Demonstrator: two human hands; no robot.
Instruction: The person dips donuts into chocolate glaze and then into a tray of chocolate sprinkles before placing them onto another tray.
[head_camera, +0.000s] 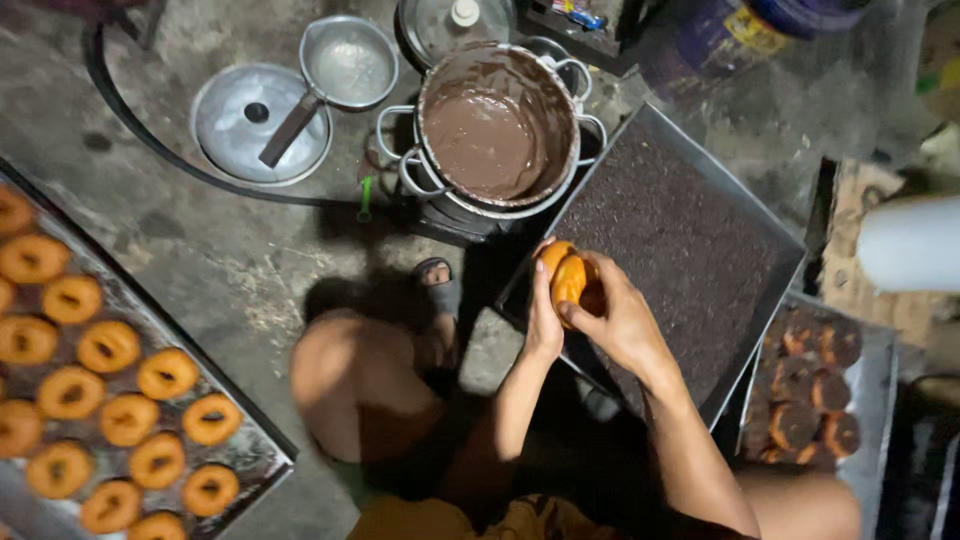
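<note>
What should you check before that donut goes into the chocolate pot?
1. Donut held firmly: ok, both the left hand and the right hand wrap it.
2. Chocolate pot holds enough: ok, brown chocolate pools inside.
3. Pot uncovered: ok, no lid on it.
4. Sprinkle tray within reach: ok, directly under the hands.
5. Room on the finished tray: ok, part of it is bare.
6. Chocolate still runny: cannot tell.

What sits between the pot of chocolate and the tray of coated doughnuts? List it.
In the head view, the tray of dark sprinkles lies between the pot of chocolate and the tray of coated doughnuts. Both hands hold a plain doughnut over its near edge.
</note>
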